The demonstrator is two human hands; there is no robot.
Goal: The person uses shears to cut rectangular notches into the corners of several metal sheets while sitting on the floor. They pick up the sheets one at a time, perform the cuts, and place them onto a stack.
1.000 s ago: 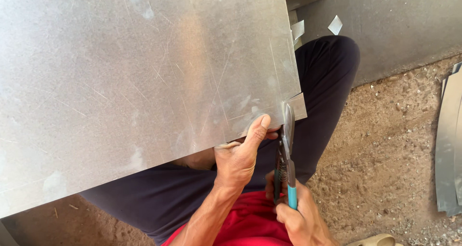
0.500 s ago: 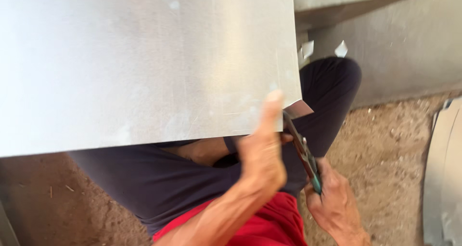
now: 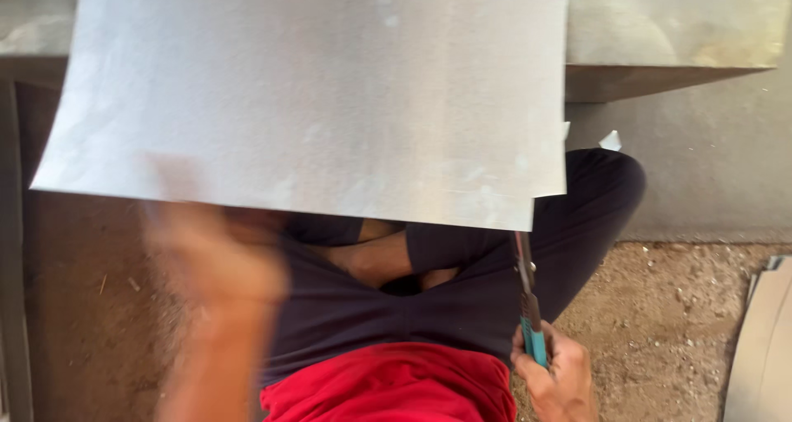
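A large grey metal sheet (image 3: pixel 313 92) lies across my lap and fills the upper half of the view. My right hand (image 3: pixel 557 381) grips the teal handles of tin snips (image 3: pixel 526 298), whose blades meet the sheet's near right corner. My left hand (image 3: pixel 219 265) is a blur below the sheet's near edge at the left, apart from it and holding nothing that I can make out. I sit cross-legged in dark trousers (image 3: pixel 462 290) and a red shirt (image 3: pixel 388 385).
Sandy, gravelly ground (image 3: pixel 660 323) spreads to the right. A curved metal strip (image 3: pixel 763 348) lies at the far right edge. Another metal sheet (image 3: pixel 676 26) and a grey wall (image 3: pixel 701 166) stand behind. Small metal offcuts (image 3: pixel 610 140) lie near my knee.
My left hand has left the sheet's corner next to the snips and swung to the left, now blurred. The sheet has shifted up and levelled in view. The snips stay at the corner.
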